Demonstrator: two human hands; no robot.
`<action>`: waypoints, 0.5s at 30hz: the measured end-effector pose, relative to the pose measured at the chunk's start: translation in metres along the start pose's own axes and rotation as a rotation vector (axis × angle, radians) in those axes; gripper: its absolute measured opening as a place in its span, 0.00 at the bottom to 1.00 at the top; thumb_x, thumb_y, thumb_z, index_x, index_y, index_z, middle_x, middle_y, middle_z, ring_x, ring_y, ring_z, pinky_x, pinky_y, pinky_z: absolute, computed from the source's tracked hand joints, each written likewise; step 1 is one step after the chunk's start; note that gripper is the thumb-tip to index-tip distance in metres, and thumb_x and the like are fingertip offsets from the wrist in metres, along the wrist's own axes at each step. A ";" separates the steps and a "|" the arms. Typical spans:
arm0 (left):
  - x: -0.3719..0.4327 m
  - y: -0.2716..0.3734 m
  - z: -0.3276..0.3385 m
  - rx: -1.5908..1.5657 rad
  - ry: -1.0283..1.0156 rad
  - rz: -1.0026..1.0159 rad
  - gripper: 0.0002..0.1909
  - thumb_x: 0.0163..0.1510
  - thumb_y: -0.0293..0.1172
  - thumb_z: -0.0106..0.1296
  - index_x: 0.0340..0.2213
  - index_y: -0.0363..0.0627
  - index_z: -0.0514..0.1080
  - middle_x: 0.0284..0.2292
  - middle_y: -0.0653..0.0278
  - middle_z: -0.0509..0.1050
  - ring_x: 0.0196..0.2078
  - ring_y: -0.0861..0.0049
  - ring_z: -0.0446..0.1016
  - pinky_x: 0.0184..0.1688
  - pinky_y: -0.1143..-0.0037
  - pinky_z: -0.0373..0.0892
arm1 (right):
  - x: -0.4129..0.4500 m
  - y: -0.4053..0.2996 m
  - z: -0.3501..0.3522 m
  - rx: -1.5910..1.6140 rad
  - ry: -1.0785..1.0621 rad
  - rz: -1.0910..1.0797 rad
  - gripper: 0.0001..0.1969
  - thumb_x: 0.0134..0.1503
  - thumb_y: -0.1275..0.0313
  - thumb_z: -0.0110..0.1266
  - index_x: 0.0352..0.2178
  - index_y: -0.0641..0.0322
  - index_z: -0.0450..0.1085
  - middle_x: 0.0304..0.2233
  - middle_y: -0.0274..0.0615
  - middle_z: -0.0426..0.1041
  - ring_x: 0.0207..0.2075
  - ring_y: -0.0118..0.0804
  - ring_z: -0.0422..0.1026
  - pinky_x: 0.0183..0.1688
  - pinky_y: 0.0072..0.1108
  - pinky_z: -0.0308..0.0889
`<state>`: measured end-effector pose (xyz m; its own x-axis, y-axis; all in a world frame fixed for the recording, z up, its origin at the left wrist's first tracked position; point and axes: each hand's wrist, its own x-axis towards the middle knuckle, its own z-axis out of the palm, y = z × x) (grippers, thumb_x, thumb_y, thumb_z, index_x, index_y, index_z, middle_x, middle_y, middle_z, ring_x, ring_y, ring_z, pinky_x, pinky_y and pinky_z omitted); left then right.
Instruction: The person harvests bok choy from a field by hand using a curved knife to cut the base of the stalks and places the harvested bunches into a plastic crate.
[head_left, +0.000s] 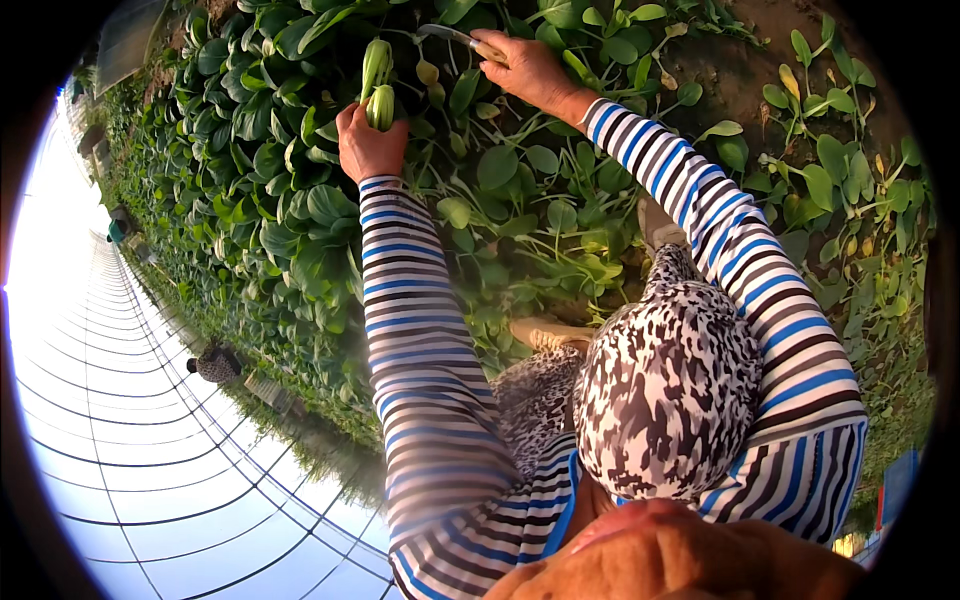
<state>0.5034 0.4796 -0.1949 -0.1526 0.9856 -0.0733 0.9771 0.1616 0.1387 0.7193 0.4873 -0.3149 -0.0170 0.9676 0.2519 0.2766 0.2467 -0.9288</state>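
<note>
My left hand (373, 146) grips cut bok choy with the pale green bases pointing up. One bok choy base (381, 109) sits between thumb and fingers, and a second bok choy (376, 64) sticks out just beyond it. Off to the right, my right hand (534, 73) is closed around the wooden handle (489, 51) of a small sickle. Its curved metal blade (444, 31) points left, over the plants and apart from the left hand. Dense standing bok choy (277, 150) grows beside my left hand; the leaves inside that grip are mostly hidden.
Loose, sprawling leafy plants (517, 165) cover the ground between my arms. Bare soil (720, 67) shows at upper right. My shoe (551, 334) and bent knee (667, 390) are close below. Another person (216, 365) is among the rows, under the greenhouse's hooped frame (161, 367).
</note>
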 end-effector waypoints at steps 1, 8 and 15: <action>-0.005 -0.011 -0.005 -0.201 0.035 0.118 0.25 0.37 0.31 0.59 0.41 0.40 0.72 0.39 0.63 0.73 0.38 0.71 0.74 0.41 0.73 0.70 | 0.001 -0.008 -0.005 0.127 -0.038 0.079 0.16 0.55 0.66 0.55 0.44 0.60 0.67 0.28 0.35 0.72 0.26 0.30 0.72 0.27 0.23 0.67; -0.070 0.013 -0.044 -1.202 -0.623 -0.145 0.23 0.43 0.20 0.53 0.45 0.34 0.69 0.34 0.65 0.74 0.32 0.81 0.73 0.38 0.80 0.69 | 0.026 -0.077 -0.038 1.112 -0.336 0.525 0.15 0.52 0.67 0.61 0.36 0.56 0.62 0.24 0.22 0.60 0.21 0.16 0.61 0.20 0.14 0.58; -0.055 0.039 -0.039 -1.172 -0.411 -0.043 0.33 0.43 0.17 0.55 0.53 0.36 0.61 0.47 0.62 0.68 0.43 0.77 0.72 0.46 0.76 0.70 | 0.005 -0.074 -0.029 0.909 -0.342 0.431 0.16 0.53 0.62 0.59 0.38 0.55 0.62 0.23 0.24 0.61 0.18 0.16 0.60 0.18 0.11 0.55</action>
<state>0.5437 0.4338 -0.1467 0.0832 0.9238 -0.3738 0.2183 0.3491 0.9113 0.7267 0.4727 -0.2367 -0.3969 0.9118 -0.1051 -0.4960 -0.3094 -0.8113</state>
